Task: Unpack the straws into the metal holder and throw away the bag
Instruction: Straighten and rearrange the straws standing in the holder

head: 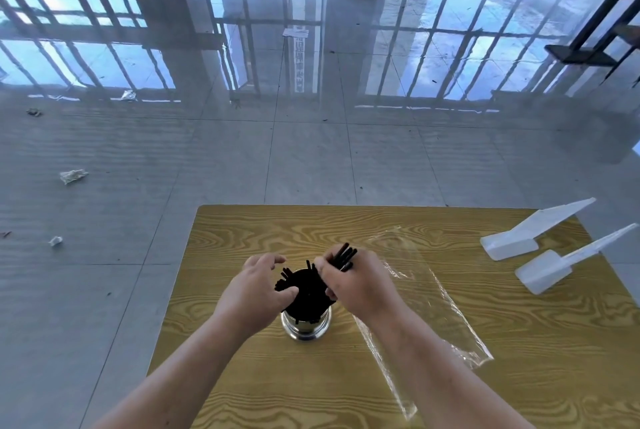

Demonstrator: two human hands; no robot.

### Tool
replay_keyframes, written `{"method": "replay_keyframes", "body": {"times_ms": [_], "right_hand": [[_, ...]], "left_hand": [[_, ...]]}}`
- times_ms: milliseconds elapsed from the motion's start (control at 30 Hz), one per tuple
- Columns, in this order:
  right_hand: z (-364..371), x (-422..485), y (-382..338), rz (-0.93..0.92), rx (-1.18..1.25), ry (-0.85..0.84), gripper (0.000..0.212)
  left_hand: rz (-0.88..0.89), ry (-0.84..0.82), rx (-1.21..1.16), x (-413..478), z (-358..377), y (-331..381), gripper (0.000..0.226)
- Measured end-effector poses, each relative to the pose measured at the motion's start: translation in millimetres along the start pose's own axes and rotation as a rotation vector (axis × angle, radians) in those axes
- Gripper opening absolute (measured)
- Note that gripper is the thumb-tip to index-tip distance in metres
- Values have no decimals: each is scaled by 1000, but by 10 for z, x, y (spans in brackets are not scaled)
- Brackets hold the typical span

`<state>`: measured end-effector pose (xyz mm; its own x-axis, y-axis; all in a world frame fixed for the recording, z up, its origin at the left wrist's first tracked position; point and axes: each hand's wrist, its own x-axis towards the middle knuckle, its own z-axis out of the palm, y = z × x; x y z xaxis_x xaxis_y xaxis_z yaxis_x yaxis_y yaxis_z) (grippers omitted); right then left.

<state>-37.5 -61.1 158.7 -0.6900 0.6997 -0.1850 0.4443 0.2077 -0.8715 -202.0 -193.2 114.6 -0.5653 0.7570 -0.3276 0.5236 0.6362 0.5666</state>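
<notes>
Both hands were over the metal holder (306,326), which stood near the middle of the wooden desk (519,376), already crammed with black straws (304,290). The right hand (360,284) was closed around a small bunch of straws, their tips poking out toward twelve o'clock past the knuckles, angled as if to be fed down into the cup. The left hand (258,290) sat at the holder's nine o'clock side, its fingers (277,259) loosely curled and part open, thumb pressed across the straws; by the look of it, it was corralling the fanned-out bundle so the newcomers had room and nothing toppled. The clear plastic bag (446,310) lay flat on the desk at three o'clock of the holder, apparently emptied, partly under the right forearm and handy for a grab. Two white plastic pieces (526,238) rested toward two o'clock, well apart. The bag was not yet thrown away, so that step looked next.
</notes>
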Motion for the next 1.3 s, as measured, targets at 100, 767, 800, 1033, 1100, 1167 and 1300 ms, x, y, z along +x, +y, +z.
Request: {"method": "replay_keyframes", "body": {"times_ms": [100,767,800,1033,1100,1167,1300], "right_hand": [[98,-6,119,10,-130,-68,13],[317,-178,554,214,61,6,31],[339,-183,556,218,99,-34,28],[370,-178,526,219,237,-75,29],[373,-177,519,195,232,-77,31],[359,-172,521,161,233,-71,32],[311,-153,532,136,218,-34,41]], "left_hand": [[-39,-123,-27,16,49,-32,104],[194,-41,56,-37,192,161,32],[194,-69,46,-38,192,176,35],[185,-116,40,-41,179,216,40],[177,-79,42,-37,182,235,32],[184,-36,36,-30,187,256,23],[212,28,42,-13,175,306,13]]}}
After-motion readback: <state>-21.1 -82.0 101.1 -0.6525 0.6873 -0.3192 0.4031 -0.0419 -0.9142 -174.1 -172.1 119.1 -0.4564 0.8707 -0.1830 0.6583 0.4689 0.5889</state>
